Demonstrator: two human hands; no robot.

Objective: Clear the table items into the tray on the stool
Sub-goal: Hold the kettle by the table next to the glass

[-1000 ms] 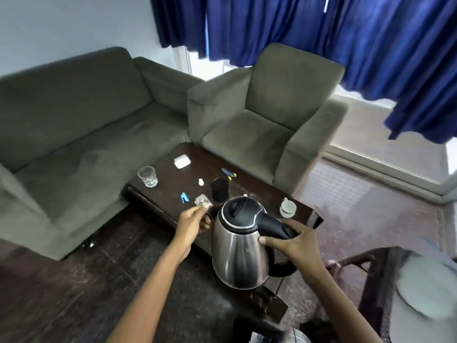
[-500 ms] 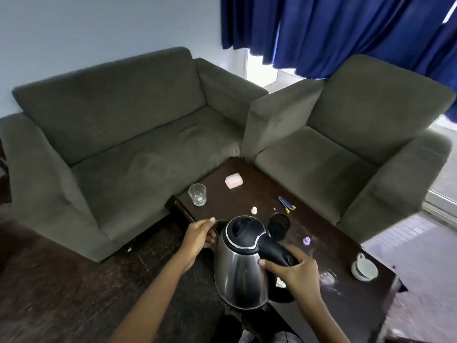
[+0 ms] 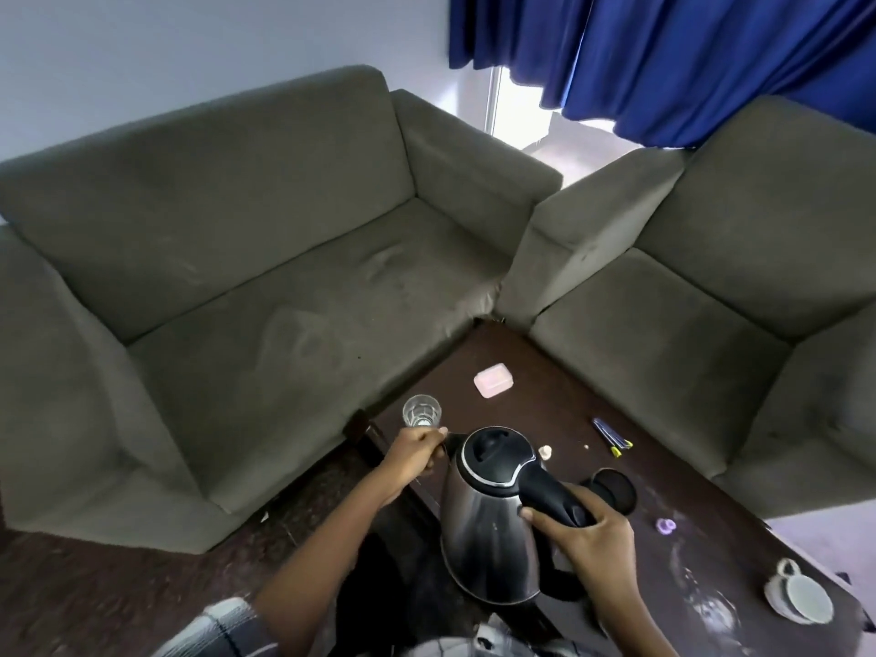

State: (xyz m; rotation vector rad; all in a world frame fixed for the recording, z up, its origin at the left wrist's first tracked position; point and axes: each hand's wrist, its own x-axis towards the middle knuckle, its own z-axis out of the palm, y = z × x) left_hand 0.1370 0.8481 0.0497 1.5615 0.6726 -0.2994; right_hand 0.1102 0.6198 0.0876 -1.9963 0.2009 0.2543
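Observation:
A steel kettle point(image 3: 483, 538) with a black lid hangs above the near edge of the dark table point(image 3: 531, 367), my right hand point(image 3: 592, 538) shut on its black handle. My left hand point(image 3: 412, 455) is a closed fist beside the kettle's spout; whatever is inside it is hidden. On the table stand a clear glass point(image 3: 421, 411), a pink box point(image 3: 493, 380), pens point(image 3: 611, 438), a black cup point(image 3: 611, 490), a small white cap point(image 3: 546, 451), a purple bit point(image 3: 665, 525) and a white cup on a saucer point(image 3: 798, 592). The tray and stool are out of view.
A grey sofa point(image 3: 265, 296) runs along the table's left side and a grey armchair point(image 3: 687, 324) along its far side. Blue curtains point(image 3: 687, 54) hang behind. Dark floor point(image 3: 95, 599) lies at the lower left.
The view has swung left, taking the round stool at the right out of sight. My left hand closed on a small packet on the table and stays shut. The kettle stays in my right hand.

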